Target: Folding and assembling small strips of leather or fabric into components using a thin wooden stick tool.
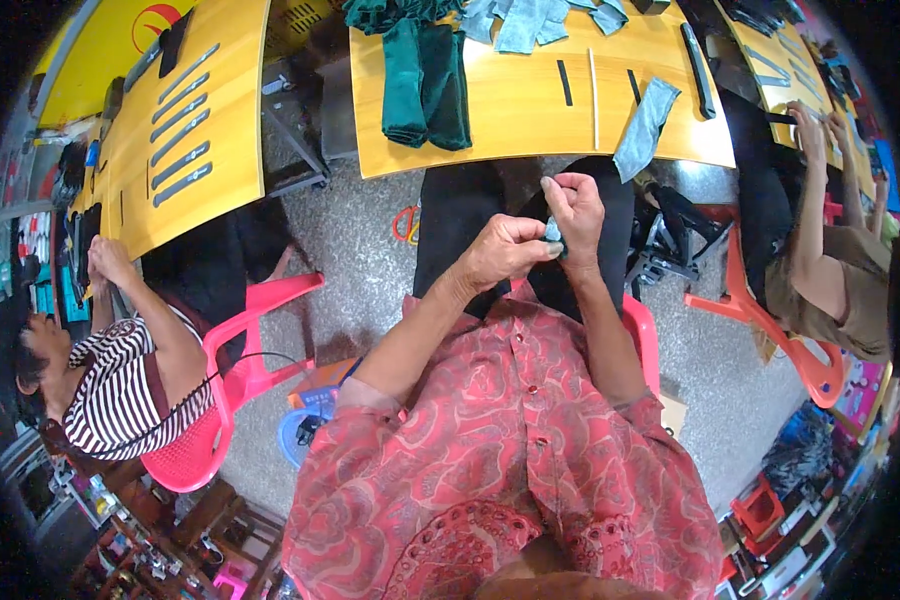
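Observation:
Above my lap, my left hand (pixel 507 250) and my right hand (pixel 577 218) come together on a small piece of bluish-green cloth (pixel 553 230). The fingertips of my left hand are pinched at the cloth. My right hand's fingers curl round its other side and hide most of it. Just beyond my hands, a pale grey-blue cloth strip (pixel 647 130) hangs partly over the edge of the yellow table (pixel 520 125). Folded dark green velvet pieces (pixel 406 90) lie at the table's left, with more pale cloth strips (pixel 522 25) at the back.
Thin dark strips (pixel 565 83), a white stick (pixel 595 100) and a long black piece (pixel 698 72) lie on my table. Co-workers sit at a left table (pixel 235 90) and on the right. A pink chair (pixel 195 450), an orange chair (pixel 740 300) and a blue basin (pixel 292 436) stand nearby.

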Tool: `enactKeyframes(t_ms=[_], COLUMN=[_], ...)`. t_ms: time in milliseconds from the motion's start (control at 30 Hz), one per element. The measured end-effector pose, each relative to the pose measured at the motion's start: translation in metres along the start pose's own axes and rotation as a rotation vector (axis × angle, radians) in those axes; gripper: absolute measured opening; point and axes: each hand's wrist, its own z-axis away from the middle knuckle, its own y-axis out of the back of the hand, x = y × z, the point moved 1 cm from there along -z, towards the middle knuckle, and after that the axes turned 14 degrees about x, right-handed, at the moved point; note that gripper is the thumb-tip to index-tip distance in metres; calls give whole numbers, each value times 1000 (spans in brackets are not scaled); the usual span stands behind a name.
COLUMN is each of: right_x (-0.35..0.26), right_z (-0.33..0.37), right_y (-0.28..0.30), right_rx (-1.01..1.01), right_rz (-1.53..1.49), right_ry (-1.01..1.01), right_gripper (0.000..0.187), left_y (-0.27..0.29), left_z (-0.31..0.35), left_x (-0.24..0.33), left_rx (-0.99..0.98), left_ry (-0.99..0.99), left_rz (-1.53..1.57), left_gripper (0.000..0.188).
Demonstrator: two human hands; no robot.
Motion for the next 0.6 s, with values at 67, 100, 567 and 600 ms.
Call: enactKeyframes(t_ms=[67,100,567,600], right_x=[4,-2,-35,-32], right_z=[-2,-1,14,14], right_y=[-3,-3,-17,-17], right_rx=[-84,-89,-347,-341], right_rz=[-100,-100,-386,-350], right_ry=[-62,-61,-383,-328], right_gripper=[15,15,12,12], left_y=[-2,-3,-22,-23], left_z=[3,5,20,21], left_x=[-3,-4,5,10], left_rx=[-97,-190,-377,-339], left_ry=[80,158,109,123], left_rz=[73,147,438,456], left_gripper=[8,8,42,41])
